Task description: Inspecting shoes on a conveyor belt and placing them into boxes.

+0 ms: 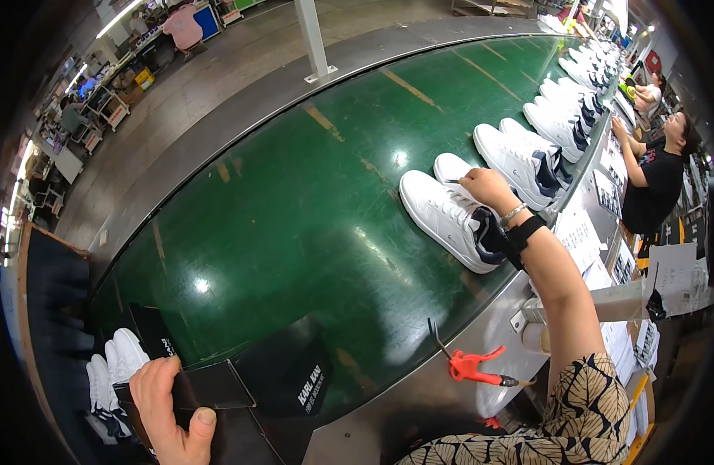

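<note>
My right hand (487, 188) reaches out over the green conveyor belt (295, 217) and rests on a pair of white sneakers (446, 213) with dark heel linings, fingers closed at the laces of the far shoe. My left hand (167, 407) grips the edge of a black shoe box (217, 387) at the belt's near edge. Another pair of white sneakers (113, 372) lies just left of that box.
Several more pairs of white sneakers (527, 159) line the belt's right side toward the back. A red-handled tool (473, 366) lies on the metal rim. Paper sheets (578, 232) sit on the right. A person in a black shirt (655, 186) works further along.
</note>
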`<state>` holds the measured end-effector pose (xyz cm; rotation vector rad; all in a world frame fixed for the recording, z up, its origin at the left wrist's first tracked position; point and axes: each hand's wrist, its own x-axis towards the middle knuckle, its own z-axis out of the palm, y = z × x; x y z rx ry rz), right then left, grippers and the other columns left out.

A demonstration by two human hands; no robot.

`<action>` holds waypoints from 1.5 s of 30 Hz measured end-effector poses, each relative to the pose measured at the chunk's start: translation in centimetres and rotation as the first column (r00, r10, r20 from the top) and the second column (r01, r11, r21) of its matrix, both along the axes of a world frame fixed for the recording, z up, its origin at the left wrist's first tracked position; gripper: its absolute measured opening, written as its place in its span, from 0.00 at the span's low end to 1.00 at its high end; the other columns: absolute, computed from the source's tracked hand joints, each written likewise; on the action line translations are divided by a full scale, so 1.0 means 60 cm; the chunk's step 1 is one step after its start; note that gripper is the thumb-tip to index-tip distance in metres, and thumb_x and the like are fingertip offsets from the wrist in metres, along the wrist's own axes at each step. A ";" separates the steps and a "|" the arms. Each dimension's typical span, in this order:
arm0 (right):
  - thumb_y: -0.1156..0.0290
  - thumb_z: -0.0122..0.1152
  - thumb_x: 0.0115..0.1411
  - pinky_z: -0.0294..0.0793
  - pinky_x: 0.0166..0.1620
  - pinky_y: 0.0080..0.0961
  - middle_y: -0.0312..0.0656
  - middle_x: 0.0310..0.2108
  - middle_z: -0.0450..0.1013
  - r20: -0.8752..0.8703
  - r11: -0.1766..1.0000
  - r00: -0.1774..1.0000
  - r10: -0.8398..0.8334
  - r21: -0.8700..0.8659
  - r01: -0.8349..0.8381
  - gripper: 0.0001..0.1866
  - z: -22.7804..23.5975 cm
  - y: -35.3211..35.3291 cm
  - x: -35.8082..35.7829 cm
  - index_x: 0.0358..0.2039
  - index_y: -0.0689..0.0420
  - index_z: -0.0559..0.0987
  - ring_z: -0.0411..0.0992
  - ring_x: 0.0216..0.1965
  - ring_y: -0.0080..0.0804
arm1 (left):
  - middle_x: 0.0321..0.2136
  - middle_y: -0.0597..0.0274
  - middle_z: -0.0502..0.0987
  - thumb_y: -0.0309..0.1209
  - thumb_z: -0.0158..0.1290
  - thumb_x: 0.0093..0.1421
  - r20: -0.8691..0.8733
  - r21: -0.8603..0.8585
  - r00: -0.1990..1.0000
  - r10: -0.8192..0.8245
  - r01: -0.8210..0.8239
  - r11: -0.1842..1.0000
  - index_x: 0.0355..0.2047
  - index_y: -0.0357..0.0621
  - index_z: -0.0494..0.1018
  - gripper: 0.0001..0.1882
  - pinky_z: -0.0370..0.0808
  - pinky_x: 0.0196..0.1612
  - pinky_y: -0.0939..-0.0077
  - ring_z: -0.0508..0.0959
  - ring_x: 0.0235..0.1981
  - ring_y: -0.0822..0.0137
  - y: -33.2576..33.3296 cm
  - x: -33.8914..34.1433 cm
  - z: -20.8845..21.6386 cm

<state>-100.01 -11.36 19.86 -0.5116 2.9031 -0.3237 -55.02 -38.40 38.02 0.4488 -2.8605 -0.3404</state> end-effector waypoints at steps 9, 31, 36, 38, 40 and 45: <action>0.56 0.47 0.54 0.69 0.45 0.36 0.52 0.35 0.74 0.004 0.998 0.998 0.063 0.012 -0.063 0.20 -0.013 -0.016 0.015 0.34 0.58 0.79 0.72 0.40 0.47 | 0.46 0.51 0.70 0.40 0.51 0.56 -0.002 0.010 1.000 0.015 -0.015 1.000 0.49 0.37 0.66 0.25 0.59 0.53 0.64 0.66 0.48 0.52 -0.004 0.009 0.000; 0.59 0.49 0.52 0.70 0.41 0.37 0.49 0.29 0.75 -0.078 0.988 0.986 0.144 -0.036 -0.147 0.15 -0.018 -0.020 0.030 0.29 0.56 0.80 0.73 0.34 0.45 | 0.47 0.51 0.69 0.43 0.50 0.56 0.006 0.006 0.999 0.043 -0.043 0.999 0.50 0.37 0.66 0.26 0.58 0.54 0.64 0.66 0.50 0.53 -0.012 0.033 -0.003; 0.59 0.49 0.53 0.70 0.41 0.38 0.50 0.30 0.75 -0.102 0.983 0.978 0.184 -0.004 -0.186 0.16 -0.019 -0.024 0.030 0.30 0.56 0.79 0.73 0.35 0.46 | 0.45 0.49 0.68 0.47 0.51 0.54 -0.021 0.021 0.996 0.083 -0.082 0.996 0.48 0.35 0.66 0.29 0.59 0.52 0.64 0.66 0.48 0.52 -0.011 0.042 -0.012; 0.59 0.49 0.53 0.70 0.41 0.39 0.50 0.30 0.75 -0.114 0.980 0.974 0.198 0.008 -0.198 0.16 -0.019 -0.026 0.034 0.30 0.56 0.79 0.73 0.35 0.46 | 0.44 0.50 0.67 0.52 0.47 0.55 -0.036 0.079 0.987 0.154 -0.151 0.985 0.47 0.33 0.65 0.33 0.57 0.53 0.64 0.64 0.48 0.54 -0.010 0.045 -0.016; 0.60 0.49 0.54 0.70 0.42 0.37 0.52 0.30 0.75 -0.133 0.990 0.989 0.071 -0.111 -0.086 0.16 -0.018 -0.027 0.043 0.33 0.56 0.79 0.73 0.35 0.48 | 0.45 0.50 0.66 0.53 0.47 0.54 -0.024 0.097 0.986 0.164 -0.161 0.982 0.47 0.33 0.65 0.34 0.56 0.54 0.65 0.64 0.49 0.55 -0.011 0.048 -0.015; 0.57 0.48 0.55 0.70 0.43 0.37 0.51 0.32 0.75 -0.082 0.991 0.994 0.076 -0.106 -0.085 0.18 -0.016 -0.027 0.047 0.33 0.57 0.79 0.73 0.36 0.47 | 0.45 0.50 0.66 0.53 0.47 0.54 -0.020 0.095 0.986 0.167 -0.164 0.982 0.47 0.33 0.65 0.34 0.56 0.54 0.65 0.64 0.50 0.55 -0.015 0.054 -0.016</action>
